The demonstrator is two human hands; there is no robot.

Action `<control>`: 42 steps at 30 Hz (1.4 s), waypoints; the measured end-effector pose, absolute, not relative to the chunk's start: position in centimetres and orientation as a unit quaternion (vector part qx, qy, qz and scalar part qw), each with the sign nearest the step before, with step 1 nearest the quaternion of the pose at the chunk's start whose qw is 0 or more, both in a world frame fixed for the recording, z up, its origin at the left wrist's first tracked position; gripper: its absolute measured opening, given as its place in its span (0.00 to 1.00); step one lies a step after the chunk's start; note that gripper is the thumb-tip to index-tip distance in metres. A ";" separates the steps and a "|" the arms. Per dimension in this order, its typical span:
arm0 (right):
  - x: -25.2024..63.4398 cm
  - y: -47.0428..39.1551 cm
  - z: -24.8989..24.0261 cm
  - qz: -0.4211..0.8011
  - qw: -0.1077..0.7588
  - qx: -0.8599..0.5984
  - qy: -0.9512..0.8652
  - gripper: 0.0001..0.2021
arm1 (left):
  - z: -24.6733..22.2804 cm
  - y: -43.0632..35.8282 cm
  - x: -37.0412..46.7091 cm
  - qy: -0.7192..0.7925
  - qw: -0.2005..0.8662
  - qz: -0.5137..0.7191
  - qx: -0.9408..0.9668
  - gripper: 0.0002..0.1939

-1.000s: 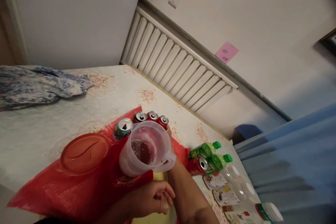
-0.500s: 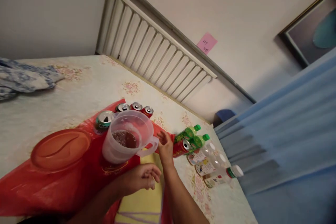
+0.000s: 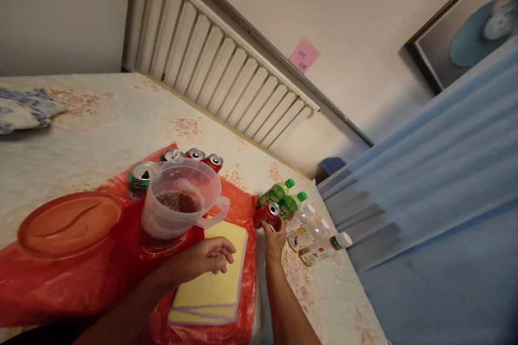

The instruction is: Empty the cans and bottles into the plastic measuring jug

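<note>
My right hand [image 3: 275,242] has its thumb and fingers around the near side of a red drink can [image 3: 264,214], which stands upright with its top opened. My left hand [image 3: 214,256] hovers over a stack of yellow cloths [image 3: 214,294], its fingers loosely curled and apart, holding nothing. Just left of that hand stands a translucent plastic pitcher [image 3: 162,223] with dark, bubbly liquid inside. An orange-red oval lid [image 3: 68,223] lies farther left. Behind the pitcher stand a green-and-black can [image 3: 138,186] and several other opened cans [image 3: 213,163].
Beyond the red can are two green bottles [image 3: 292,202] and several clear bottles [image 3: 319,250]. A red plastic sheet [image 3: 52,291] lies on the flowered tablecloth [image 3: 121,118]. Blue-and-white fabric [image 3: 28,110] rests at far left. A radiator [image 3: 210,54] and blue curtain [image 3: 424,188] border the table.
My right hand has moved away from beside the pitcher's handle, rightward to the red can, and closed around it. My left hand stays over the cloths. The view has shifted right.
</note>
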State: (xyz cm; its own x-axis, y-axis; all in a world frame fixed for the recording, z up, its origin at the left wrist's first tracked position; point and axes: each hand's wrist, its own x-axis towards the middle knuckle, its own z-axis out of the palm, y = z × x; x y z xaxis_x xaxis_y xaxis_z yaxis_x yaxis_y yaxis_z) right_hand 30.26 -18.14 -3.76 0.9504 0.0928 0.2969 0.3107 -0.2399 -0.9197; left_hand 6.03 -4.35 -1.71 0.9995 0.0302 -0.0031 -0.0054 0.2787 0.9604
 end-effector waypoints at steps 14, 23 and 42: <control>30.9 -16.6 -3.2 -0.057 0.580 -0.797 -0.160 0.21 | -1.7 -4.4 6.1 0.011 0.794 0.012 0.607 0.19; 29.7 -16.9 -2.4 -0.073 0.572 -0.801 -0.160 0.24 | -2.3 -4.4 6.3 0.008 0.802 0.016 0.597 0.20; 22.7 -10.0 12.4 -0.224 0.356 -0.678 -0.603 0.29 | -1.8 -4.7 6.0 0.030 0.810 0.028 0.585 0.20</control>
